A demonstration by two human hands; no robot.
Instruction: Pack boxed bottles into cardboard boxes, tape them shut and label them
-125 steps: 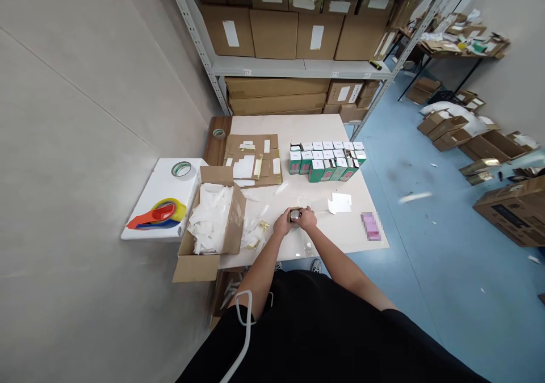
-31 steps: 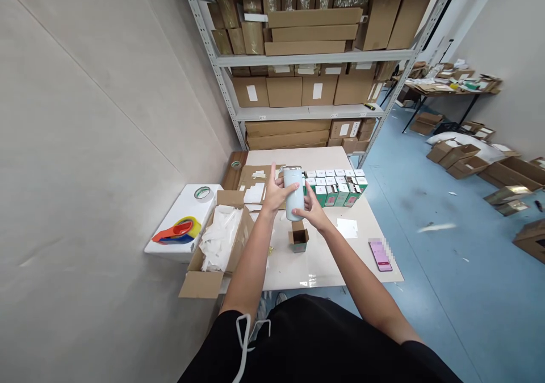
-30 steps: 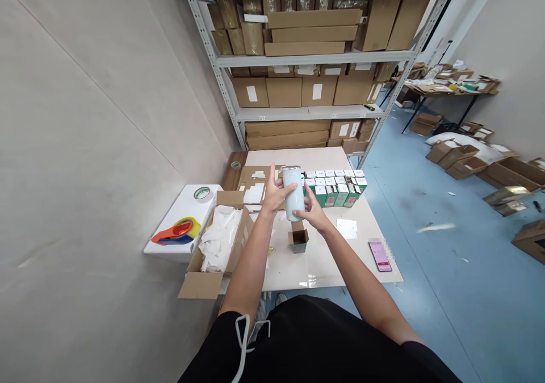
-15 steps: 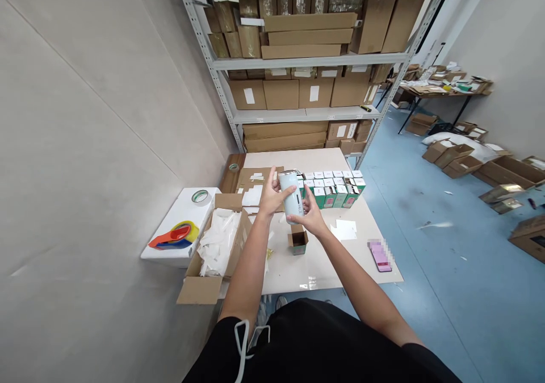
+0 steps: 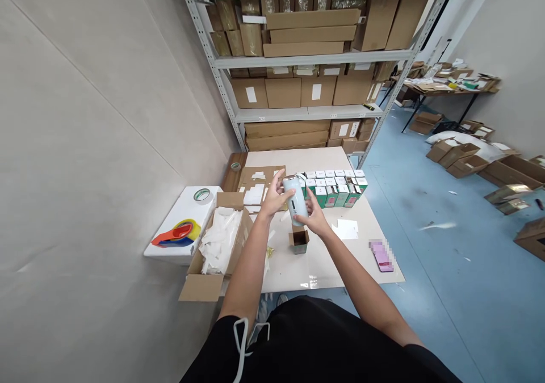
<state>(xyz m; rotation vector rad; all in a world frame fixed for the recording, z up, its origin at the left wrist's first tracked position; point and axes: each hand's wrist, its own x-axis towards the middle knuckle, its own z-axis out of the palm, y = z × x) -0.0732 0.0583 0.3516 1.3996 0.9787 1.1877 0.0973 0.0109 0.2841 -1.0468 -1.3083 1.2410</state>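
A light blue tumbler with dark lettering is held slightly tilted above the table. My left hand grips its left side near the top, the thumb across the front. Around the lower right side, my right hand is closed on the same tumbler. Just below it stands a small open carton, its flaps up and its inside dark. Behind my right hand, several small green and white boxes stand in rows.
An open cardboard box with white packing material stands at the left. Beside it, a tape dispenser and a tape roll lie on a white box. White papers and a phone lie at right. A loaded shelf rises behind.
Both hands still hold the tumbler, which has turned a little, so its lettering now sits more to the front. The view has shifted slightly.
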